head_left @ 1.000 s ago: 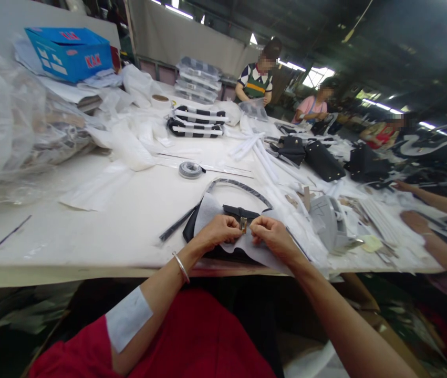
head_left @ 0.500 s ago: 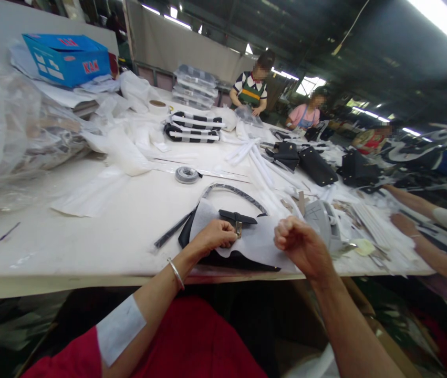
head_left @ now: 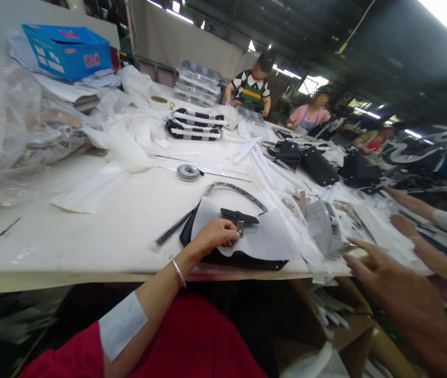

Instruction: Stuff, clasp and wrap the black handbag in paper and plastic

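On the near edge of the desk (head_left: 101, 241), seen from the head, the black bag (head_left: 242, 260) lies before the person, its wrapped strap (head_left: 239, 188) looped on the far side, probably to leave the front free. A pale sheet (head_left: 274, 236) covers the front, likely as a guard, with the clasp (head_left: 240, 227) exposed. The left hand (head_left: 217, 233) seems to pinch the clasp's lower end, perhaps for steadiness. The right hand (head_left: 396, 283), blurred, fingers loosely spread and seemingly bare, is near the grey dispenser (head_left: 321, 226); contact is unclear.
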`<state>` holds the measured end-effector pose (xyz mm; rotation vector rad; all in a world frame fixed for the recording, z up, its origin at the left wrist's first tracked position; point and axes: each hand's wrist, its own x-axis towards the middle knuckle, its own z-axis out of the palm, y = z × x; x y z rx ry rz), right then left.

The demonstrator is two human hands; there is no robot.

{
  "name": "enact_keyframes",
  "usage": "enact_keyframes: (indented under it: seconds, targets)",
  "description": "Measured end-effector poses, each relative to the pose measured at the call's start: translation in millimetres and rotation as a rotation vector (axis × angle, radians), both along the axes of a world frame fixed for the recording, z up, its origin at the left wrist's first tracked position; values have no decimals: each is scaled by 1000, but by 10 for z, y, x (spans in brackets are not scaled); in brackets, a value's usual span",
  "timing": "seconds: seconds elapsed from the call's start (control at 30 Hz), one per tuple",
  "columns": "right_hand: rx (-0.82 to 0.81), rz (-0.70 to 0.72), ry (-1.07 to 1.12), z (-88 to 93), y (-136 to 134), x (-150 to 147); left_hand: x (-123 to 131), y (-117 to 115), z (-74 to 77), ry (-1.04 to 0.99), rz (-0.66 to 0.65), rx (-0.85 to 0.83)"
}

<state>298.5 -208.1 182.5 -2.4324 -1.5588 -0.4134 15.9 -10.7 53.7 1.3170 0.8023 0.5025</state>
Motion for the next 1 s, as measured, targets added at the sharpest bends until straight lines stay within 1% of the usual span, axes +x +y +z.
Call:
enact_keyframes:
  seconds: [0.03,0.1,0.13,0.17,0.2,0.23,0.3,0.37,0.4,0.47,0.6,0.7,0.87,1.0]
  targets:
    - [34,59,14,61,160,-256,0,1,-2,7,-2,6]
    - [118,371,144,96,519,-765,-2,2,-4,21,-10,21]
    - [101,534,212,62,695,-978,-4,4,-5,27,-16,29]
    - [48,662,273,-7,856,-1145,-6,5,-7,32,-24,38]
    - [-4,722,304,-104,992,-1259,-8,6,-10,35,-30,47]
    - [-69,753,316,-219,1100,-1324,-10,6,-14,38,-37,56]
    - [-151,762,329,-462,1226,-1331,-16,0,-21,48,-46,82]
    - [-159,757,363,-663,1251,-1253,-25,-19,-19,71,-46,125]
    - [-144,761,388,-734,1241,-1211,-32,-37,-12,87,-42,155]
    - [-114,781,433,-821,1205,-1150,-54,-85,14,118,-25,218]
    - [-129,800,486,-864,1160,-1131,-114,-206,81,186,7,430]
    - [-162,793,494,-882,1151,-1137,-143,-265,97,260,36,576]
    - [-206,748,462,-907,1137,-1158,-139,-271,40,291,83,640]
    - [-280,665,498,-822,1161,-1200,-143,-278,-12,286,84,650]
